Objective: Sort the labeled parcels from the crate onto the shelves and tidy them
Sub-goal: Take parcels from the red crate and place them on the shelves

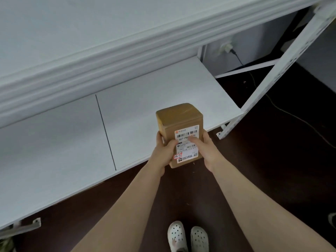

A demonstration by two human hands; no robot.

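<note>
Brown cardboard parcel (180, 131) at frame centre, held upright over the front edge of the lower white shelf (72, 142). Left hand (164, 149) grips its left side, thumb across the shipping label (187, 142). Right hand (205, 148) grips the right side, thumb on the label too. White perforated clogs (188, 237) on dark floor (272, 170), bottom centre.

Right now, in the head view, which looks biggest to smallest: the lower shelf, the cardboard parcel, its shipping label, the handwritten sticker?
1. lower shelf
2. cardboard parcel
3. shipping label
4. handwritten sticker
None look alike.
</note>
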